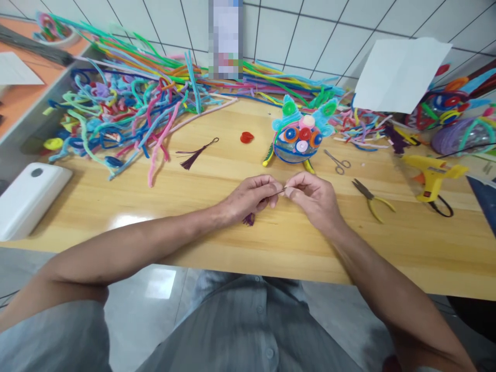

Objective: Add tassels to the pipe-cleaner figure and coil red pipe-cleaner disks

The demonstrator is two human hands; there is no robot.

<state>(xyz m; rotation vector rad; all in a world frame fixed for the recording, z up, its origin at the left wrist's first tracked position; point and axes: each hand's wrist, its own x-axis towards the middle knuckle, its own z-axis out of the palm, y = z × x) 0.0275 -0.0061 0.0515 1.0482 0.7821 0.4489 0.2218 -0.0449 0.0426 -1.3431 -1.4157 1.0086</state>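
One purple tassel (248, 219) partly beneath the left grip (254, 196).

A white wall (290, 31) with dark grid lines (298, 15) backs a pale wooden table (298, 253), an orange surface (27, 101) lies at left, and bright light (160, 284) glints off the grey floor (132, 315).

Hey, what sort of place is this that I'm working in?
Probably a craft workspace: there's a heap of fuzzy multicoloured pipe cleaners, a yellow plastic glue gun and yellow-handled metal pliers, all on a light wooden table.
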